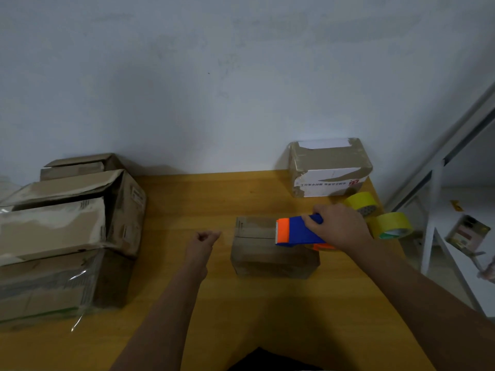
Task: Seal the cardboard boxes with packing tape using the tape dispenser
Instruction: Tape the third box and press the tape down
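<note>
Gripping the blue handle of the tape dispenser point(297, 232), the right hand point(338, 226) holds it over the right end of a small cardboard box point(270, 249). This right grip is curled tight round the plastic body; the orange toothed front edge points toward nine o'clock, above the box's flat top. The box is a squat brown block with dull, creased flaps, lying near the middle of the smooth yellow wooden counter point(192, 199).

At nine o'clock from the box, apart from it, the left hand point(205, 238) hovers with its fingers curled into a loose fist, holding nothing.

Two glossy yellow tape rolls point(391, 224) lie at three o'clock, just behind the right hand. At one o'clock, a taped box with a white label point(329, 168) stands against the pale wall. At nine o'clock, a stack of large, crumpled cardboard boxes point(67, 236) carries shiny clear film.
</note>
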`<state>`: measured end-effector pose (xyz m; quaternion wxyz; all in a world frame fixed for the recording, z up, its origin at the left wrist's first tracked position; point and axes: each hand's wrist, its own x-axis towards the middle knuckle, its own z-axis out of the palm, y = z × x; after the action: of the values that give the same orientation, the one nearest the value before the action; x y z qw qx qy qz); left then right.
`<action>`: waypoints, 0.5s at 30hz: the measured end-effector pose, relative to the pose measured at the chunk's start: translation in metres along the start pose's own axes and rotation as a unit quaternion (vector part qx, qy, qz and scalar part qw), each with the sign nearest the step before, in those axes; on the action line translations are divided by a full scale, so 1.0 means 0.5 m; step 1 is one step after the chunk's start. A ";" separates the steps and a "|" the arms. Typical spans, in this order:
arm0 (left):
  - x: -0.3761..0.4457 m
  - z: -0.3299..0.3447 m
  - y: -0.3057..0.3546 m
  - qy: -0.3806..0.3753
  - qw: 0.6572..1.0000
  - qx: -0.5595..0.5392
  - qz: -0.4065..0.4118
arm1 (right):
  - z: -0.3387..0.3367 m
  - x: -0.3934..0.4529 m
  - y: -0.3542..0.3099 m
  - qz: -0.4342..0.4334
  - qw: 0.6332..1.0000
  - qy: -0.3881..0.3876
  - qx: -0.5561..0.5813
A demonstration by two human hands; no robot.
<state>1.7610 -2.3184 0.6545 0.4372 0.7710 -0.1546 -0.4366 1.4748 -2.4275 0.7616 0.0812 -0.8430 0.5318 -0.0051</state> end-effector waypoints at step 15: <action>0.005 0.063 -0.032 -0.077 0.991 -0.073 -0.085 | 0.020 0.000 -0.003 0.018 0.998 0.049 0.028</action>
<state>1.7346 -2.3279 0.6327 0.4406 0.7112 -0.0897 -0.5404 1.4772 -2.4253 0.7522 0.0789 -0.8294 0.5497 -0.0603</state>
